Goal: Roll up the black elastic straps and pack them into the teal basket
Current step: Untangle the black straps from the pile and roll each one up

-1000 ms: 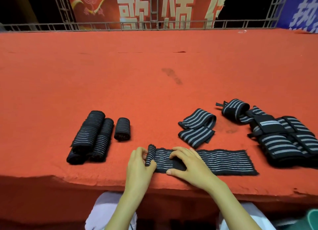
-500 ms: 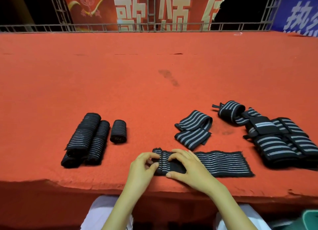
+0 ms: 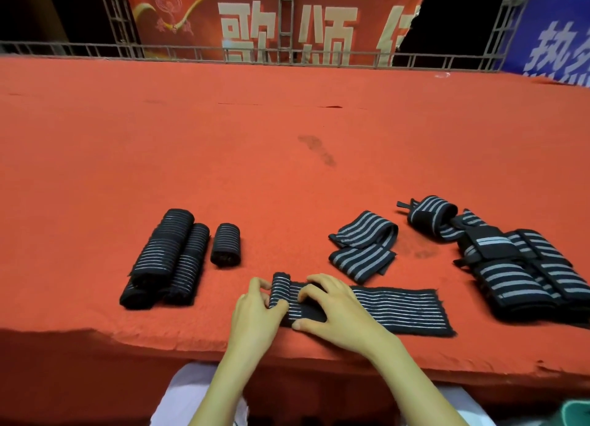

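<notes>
Left hand [image 3: 255, 310] pinched rolled end of flat strap [image 3: 399, 307]; right hand [image 3: 335, 310] curled fingers over it beside roll. Finished rolls [image 3: 178, 259] lay left of strap, loose pile [image 3: 526, 266] right.

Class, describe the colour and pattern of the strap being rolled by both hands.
The strap is black with thin pale stripes; head view.

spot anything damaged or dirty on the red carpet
Yes: a dark smudge stains the middle of the red carpet, and its front edge looks frayed and uneven near the left corner.
</notes>
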`<state>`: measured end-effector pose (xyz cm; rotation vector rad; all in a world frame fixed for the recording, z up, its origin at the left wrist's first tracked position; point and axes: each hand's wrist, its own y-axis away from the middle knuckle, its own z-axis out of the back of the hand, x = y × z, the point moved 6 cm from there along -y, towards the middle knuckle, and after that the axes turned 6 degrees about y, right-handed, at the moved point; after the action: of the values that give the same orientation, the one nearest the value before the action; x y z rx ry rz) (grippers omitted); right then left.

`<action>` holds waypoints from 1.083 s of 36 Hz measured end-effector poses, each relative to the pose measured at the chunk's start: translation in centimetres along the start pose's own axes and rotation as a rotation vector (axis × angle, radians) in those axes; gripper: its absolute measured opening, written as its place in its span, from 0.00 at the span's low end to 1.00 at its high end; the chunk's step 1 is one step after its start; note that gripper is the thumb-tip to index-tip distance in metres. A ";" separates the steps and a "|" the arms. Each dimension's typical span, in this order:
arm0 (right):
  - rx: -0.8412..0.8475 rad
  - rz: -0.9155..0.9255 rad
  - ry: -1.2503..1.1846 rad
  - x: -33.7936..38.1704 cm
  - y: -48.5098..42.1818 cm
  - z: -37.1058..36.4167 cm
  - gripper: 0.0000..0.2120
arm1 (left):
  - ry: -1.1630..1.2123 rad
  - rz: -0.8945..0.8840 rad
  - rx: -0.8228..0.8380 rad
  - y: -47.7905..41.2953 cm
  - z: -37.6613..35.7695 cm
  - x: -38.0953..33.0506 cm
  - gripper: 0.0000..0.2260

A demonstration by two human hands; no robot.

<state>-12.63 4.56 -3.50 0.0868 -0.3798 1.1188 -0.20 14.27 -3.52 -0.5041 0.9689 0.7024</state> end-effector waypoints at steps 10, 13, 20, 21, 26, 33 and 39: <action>0.028 0.055 -0.084 3.7 -2.6 -1.8 0.20 | -0.109 -0.040 -0.153 -0.1 4.7 2.7 0.11; 0.024 0.037 -0.114 3.3 -2.3 -1.6 0.20 | -0.157 -0.141 -0.166 0.4 3.9 1.7 0.11; 0.032 -0.023 -0.118 1.3 -1.0 -1.1 0.21 | -0.004 -0.215 -0.046 0.8 2.3 0.5 0.09; 0.036 -0.027 -0.122 1.2 -0.9 -1.1 0.21 | 0.003 -0.213 -0.012 0.9 2.1 0.3 0.10; 0.049 -0.039 -0.144 0.6 -0.7 -1.2 0.19 | 0.005 -0.206 0.054 0.4 2.2 0.1 0.09; 0.028 -0.044 -0.145 0.5 -0.4 -1.4 0.23 | 0.112 -0.018 0.050 0.0 2.2 1.8 0.18; 0.042 -0.043 -0.148 0.2 -0.2 -1.2 0.20 | 0.059 0.021 0.026 0.0 1.5 1.3 0.16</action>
<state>-12.03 4.96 -4.51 0.2151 -0.4840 1.0813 1.09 15.69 -3.90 -0.4953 1.0389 0.6957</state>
